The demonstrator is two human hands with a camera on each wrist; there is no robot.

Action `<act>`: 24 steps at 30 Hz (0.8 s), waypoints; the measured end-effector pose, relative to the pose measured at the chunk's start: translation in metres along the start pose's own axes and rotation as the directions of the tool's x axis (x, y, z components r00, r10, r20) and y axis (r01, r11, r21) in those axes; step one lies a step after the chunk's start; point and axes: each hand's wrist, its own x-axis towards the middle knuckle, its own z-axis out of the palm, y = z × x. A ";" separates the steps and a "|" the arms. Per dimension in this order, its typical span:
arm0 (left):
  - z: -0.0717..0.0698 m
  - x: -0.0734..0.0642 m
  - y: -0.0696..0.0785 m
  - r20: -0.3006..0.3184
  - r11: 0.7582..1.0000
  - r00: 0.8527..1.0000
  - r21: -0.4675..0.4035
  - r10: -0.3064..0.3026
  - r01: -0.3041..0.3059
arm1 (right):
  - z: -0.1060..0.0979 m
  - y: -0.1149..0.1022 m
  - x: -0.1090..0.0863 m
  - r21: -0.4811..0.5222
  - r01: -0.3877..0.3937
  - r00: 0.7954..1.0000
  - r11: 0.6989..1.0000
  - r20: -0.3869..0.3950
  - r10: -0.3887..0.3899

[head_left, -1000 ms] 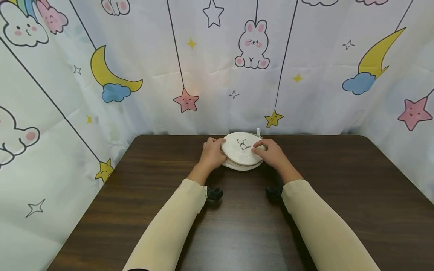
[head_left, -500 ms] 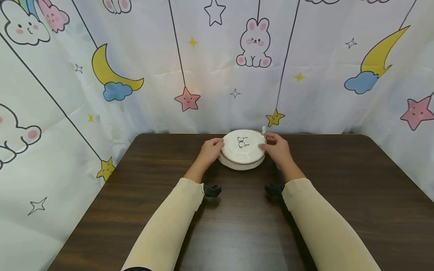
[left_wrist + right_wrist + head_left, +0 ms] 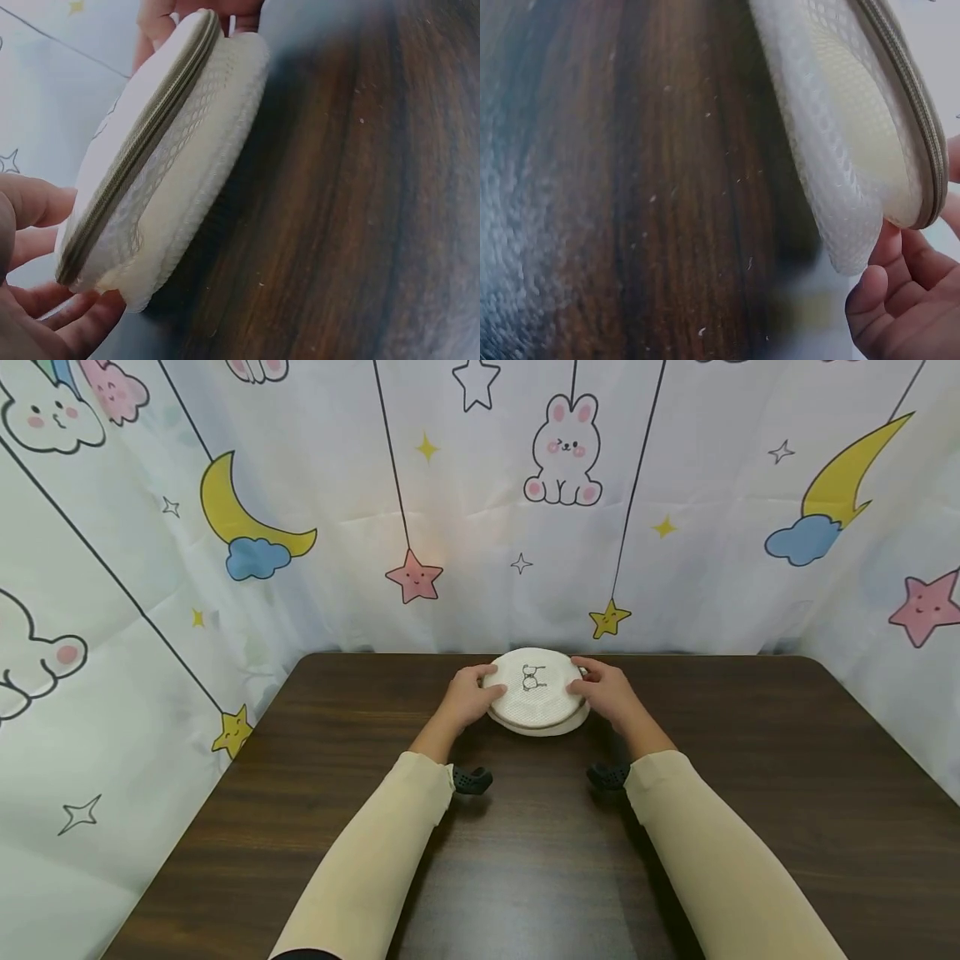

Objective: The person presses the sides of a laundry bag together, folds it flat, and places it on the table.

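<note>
A round white mesh laundry bag (image 3: 536,693) lies near the table's far edge, with a small dark line drawing on its flat top. Around its side runs a tan zipper (image 3: 142,142), closed where it shows; pale padding shows through the mesh (image 3: 855,112) in the right wrist view. My left hand (image 3: 467,695) grips the bag's left edge, thumb near the top and other fingers around the rim. On the opposite side my right hand (image 3: 611,695) holds the right edge between thumb and fingers. The bag's white tab is hidden at the right hand.
The dark wooden table (image 3: 525,877) stretches toward me and to both sides. Behind it hangs a white curtain (image 3: 465,510) printed with bunnies, moons and stars. A black device (image 3: 471,781) sits at the left wrist, and another black device (image 3: 607,777) at the right.
My right hand has shifted from the bag's top to its right edge. The bag has turned slightly clockwise, and its white tab has gone from the back right to behind the right fingers.
</note>
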 end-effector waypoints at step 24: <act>0.016 0.011 0.013 0.263 0.899 0.962 0.397 0.079 -0.183 | 0.003 0.007 0.013 -0.386 0.176 0.982 0.906 0.128 -0.136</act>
